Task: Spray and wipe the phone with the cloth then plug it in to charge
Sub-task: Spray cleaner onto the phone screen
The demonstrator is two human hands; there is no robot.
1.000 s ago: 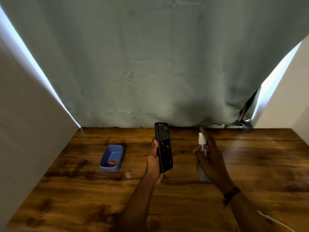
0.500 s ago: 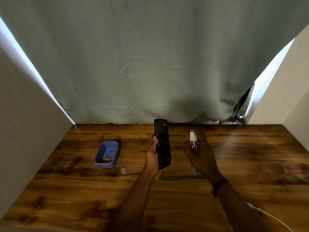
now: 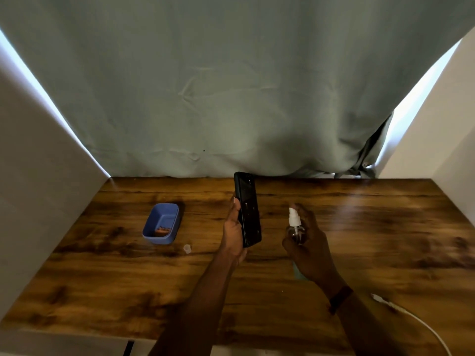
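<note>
My left hand [image 3: 232, 233] holds a black phone [image 3: 248, 209] upright above the wooden table, its dark screen turned to the right. My right hand [image 3: 308, 245] grips a small clear spray bottle [image 3: 295, 226] with a white nozzle that points left at the phone, a hand's width away. A light blue cloth [image 3: 297, 272] peeks out on the table under my right wrist, mostly hidden. The white charging cable [image 3: 411, 319] lies at the table's front right, its plug end near my right forearm.
A blue plastic tub [image 3: 162, 223] with a small orange item inside sits left of centre on the wooden table [image 3: 102, 278]. A small clear cap [image 3: 187, 249] lies beside it. A grey-green curtain hangs behind, white panels stand at both sides.
My head has tilted, so the scene sits lower in view. The spray bottle has dropped slightly and stays aimed at the phone, which my left hand keeps upright.
</note>
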